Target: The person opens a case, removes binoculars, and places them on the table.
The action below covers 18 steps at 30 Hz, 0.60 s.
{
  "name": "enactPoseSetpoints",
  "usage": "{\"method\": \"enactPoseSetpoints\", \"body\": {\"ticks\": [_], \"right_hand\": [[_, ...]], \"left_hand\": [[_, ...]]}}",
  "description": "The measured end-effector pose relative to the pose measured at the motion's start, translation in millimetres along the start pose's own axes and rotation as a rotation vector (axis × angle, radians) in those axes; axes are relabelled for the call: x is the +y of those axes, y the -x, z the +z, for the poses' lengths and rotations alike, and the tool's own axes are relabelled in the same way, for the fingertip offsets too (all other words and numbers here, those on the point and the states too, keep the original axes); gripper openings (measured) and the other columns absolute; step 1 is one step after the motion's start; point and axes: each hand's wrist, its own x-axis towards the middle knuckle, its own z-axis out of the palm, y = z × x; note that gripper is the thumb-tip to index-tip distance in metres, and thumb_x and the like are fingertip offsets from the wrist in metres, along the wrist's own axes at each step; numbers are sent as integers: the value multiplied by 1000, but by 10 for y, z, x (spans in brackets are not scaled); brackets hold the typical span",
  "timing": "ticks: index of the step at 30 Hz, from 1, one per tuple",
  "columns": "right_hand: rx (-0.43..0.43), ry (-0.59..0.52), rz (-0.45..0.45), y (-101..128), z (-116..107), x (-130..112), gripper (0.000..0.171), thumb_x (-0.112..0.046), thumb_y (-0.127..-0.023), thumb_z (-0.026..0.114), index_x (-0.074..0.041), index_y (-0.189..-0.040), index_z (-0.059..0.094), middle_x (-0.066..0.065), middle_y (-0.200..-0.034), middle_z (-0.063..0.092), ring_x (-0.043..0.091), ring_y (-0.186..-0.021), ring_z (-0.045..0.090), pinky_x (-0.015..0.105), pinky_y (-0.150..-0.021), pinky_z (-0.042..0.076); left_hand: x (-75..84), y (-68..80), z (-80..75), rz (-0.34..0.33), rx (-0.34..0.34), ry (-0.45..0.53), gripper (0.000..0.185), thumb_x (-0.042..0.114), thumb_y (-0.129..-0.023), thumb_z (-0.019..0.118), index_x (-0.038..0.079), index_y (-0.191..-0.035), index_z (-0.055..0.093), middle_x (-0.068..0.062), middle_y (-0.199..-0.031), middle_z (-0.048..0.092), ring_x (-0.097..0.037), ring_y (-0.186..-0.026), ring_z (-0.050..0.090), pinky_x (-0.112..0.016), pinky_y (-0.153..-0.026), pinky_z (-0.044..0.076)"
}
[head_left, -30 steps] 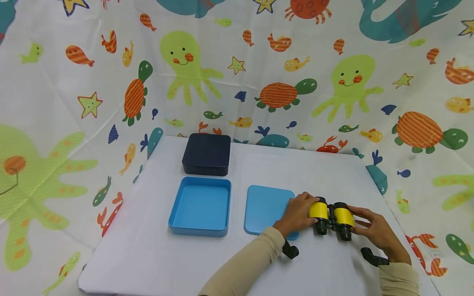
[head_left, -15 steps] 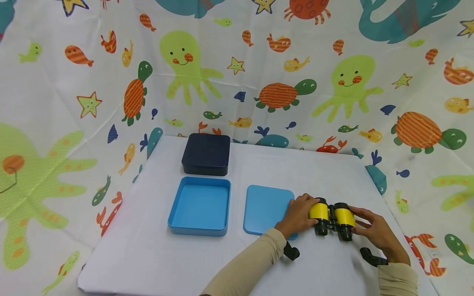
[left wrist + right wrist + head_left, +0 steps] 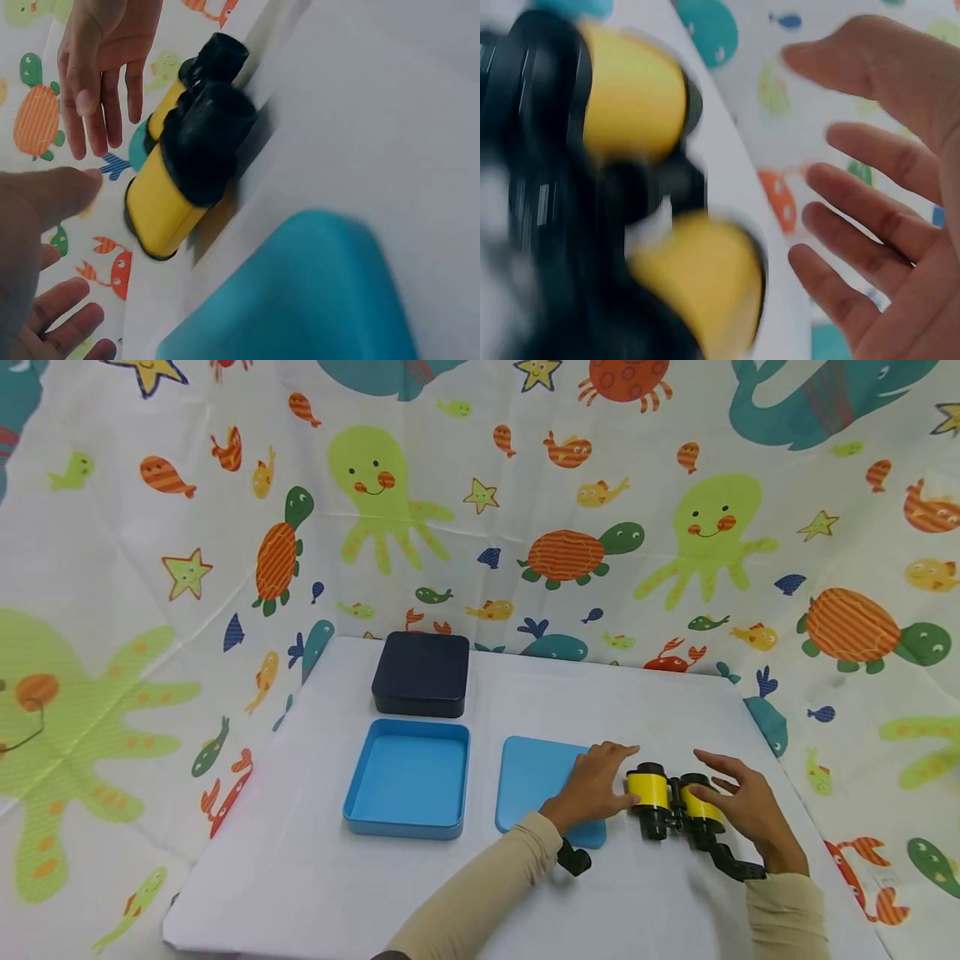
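Note:
Yellow and black binoculars [image 3: 648,790] lie on the white table near its right side. My left hand [image 3: 596,781] hovers just left of them, over the edge of a flat blue lid [image 3: 536,781], with its fingers spread and nothing held. To their right is my right hand [image 3: 750,802], its fingers parted and loosely bent. Both wrist views show gaps between the hands and the binoculars [image 3: 169,202]. In the right wrist view the right hand [image 3: 892,217] has extended fingers, clear of the blurred yellow barrels.
Left of the lid sits an open blue square tray [image 3: 405,777]. Behind it stands a dark navy box [image 3: 422,672]. A curtain [image 3: 480,560] printed with sea animals hangs around the white table [image 3: 300,877].
Both hands have let go of the binoculars and lifted away, fingers opening. The binoculars stay in about the same spot on the table.

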Motion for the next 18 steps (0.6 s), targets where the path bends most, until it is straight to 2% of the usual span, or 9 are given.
{"method": "enactPoseSetpoints", "body": {"ticks": [3,8,14,18], "right_hand": [[38,-7,-25,-127,74,-182,78,-47,-101,71,-9,-163,41,25,-163,45,49,-147,43,68,-115,40],[58,-64,-63,-343,228,-468,80,-50,-100,71,-14,-165,40,23,-161,49,46,-145,47,65,-116,43],[69,-121,-121,-556,440,-766,78,-51,-98,73,-20,-163,44,17,-157,55,38,-141,52,41,-111,50],[71,-162,-177,-671,590,-906,74,-47,-99,75,-18,-161,47,17,-153,58,37,-137,56,42,-110,50]], "left_hand": [[-91,1,-128,-15,54,45,75,39,-98,75,22,-164,42,-3,-158,52,-21,-141,51,-39,-111,46],[-244,6,-392,-74,129,62,76,43,-97,75,22,-163,43,-4,-158,52,-22,-142,50,-42,-114,46],[-454,87,-745,-102,188,120,76,39,-97,76,20,-163,44,-9,-157,52,-27,-142,50,-49,-113,44],[-619,151,-936,-116,232,164,73,35,-97,76,17,-161,46,-12,-156,52,-30,-141,49,-54,-113,43]]}}
